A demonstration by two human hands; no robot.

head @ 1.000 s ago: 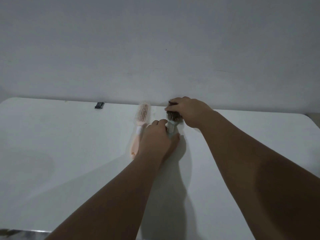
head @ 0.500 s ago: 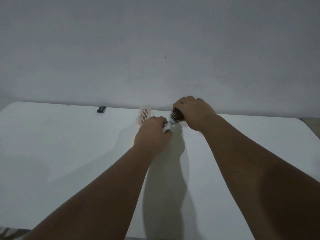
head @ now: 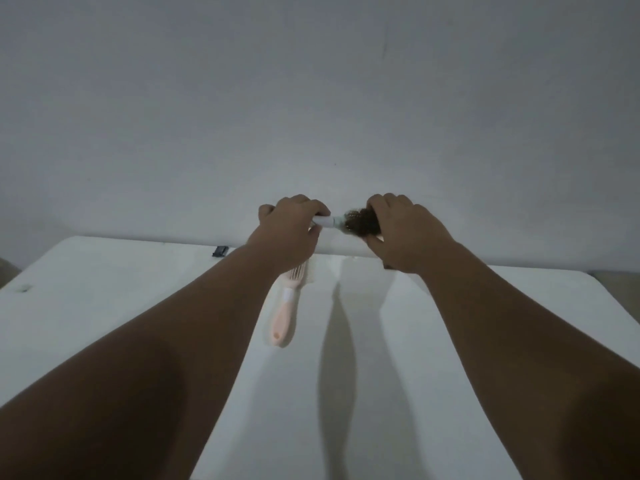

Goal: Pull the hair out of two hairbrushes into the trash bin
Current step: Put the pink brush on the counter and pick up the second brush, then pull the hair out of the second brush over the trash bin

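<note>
A pale green hairbrush (head: 332, 222) is held up above the white table (head: 104, 289), lying sideways between my hands. My left hand (head: 289, 230) is closed around its handle. My right hand (head: 403, 230) grips the brush head, fingers on the brown clump of hair (head: 360, 221) tangled in the bristles. A second, pink hairbrush (head: 285, 315) lies on the table below my left wrist, handle toward me, its head partly hidden by my arm. No trash bin is in view.
A grey wall rises right behind the table's far edge. A small dark clip (head: 220, 251) lies near that edge at the left, and another small dark object (head: 25, 288) sits at the table's left rim.
The green brush has been lifted off the table and turned sideways. My hands have moved apart, the left on the handle and the right on the hairy head. The pink brush has stayed put.
</note>
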